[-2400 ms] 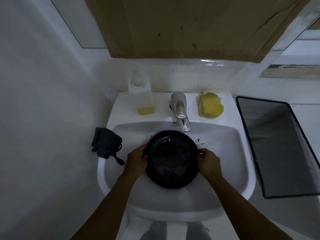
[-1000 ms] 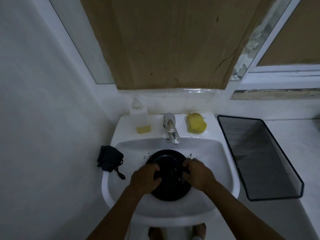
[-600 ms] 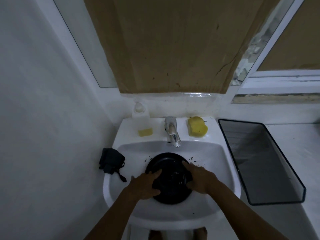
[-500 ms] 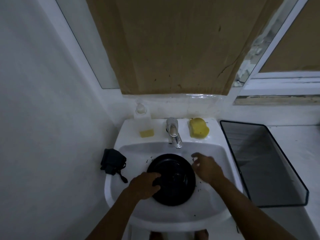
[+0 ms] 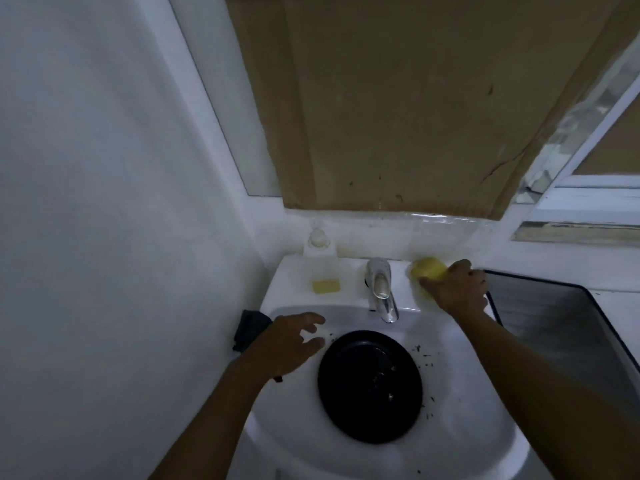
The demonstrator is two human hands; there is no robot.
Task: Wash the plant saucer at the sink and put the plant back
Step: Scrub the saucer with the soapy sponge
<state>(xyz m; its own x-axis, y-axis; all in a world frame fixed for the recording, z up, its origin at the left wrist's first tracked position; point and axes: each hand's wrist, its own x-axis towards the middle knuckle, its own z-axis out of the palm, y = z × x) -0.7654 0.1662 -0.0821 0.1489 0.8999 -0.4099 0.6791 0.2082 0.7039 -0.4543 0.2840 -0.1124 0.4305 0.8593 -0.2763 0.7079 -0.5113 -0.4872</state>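
While the right hand [image 5: 457, 289] clasps the yellow sponge [image 5: 427, 270], the left hand [image 5: 285, 344] splays empty beside the round saucer [image 5: 370, 386].

The left hand [image 5: 287, 344] and right hand [image 5: 457, 289] are bare; back from the fingers, left arm [image 5: 214, 417] and right arm [image 5: 540, 382] are uncovered to the frame edge.

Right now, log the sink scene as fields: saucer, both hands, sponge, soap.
saucer: black, in the sink basin, no hand touching it
left hand: open, fingers spread, left of the saucer
right hand: grips the yellow sponge on the back ledge
soap bottle: left of the tap, little yellow liquid left
debris: dark specks right of the saucer
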